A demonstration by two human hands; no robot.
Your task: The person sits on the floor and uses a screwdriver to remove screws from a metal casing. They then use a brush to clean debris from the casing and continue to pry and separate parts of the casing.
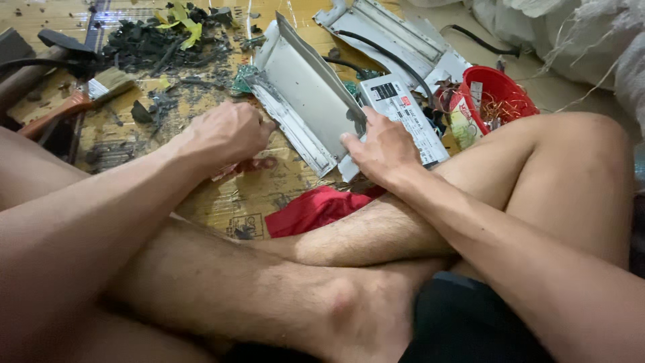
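Note:
I sit cross-legged on the floor. My right hand (383,149) grips the near corner of a grey metal casing (306,94) that lies tilted on cardboard, with a white labelled power unit (410,114) beside it. My left hand (225,133) is closed in a fist against the casing's left edge, and a reddish tool handle (245,166) shows just beneath it. What the fist holds is mostly hidden.
A red basket (500,94) with copper wire scraps stands at the right. A second metal casing with a black cable (396,37) lies behind. Black debris (151,44), a paintbrush (80,101) and cardboard (235,202) cover the left floor. A red cloth (312,210) lies by my leg.

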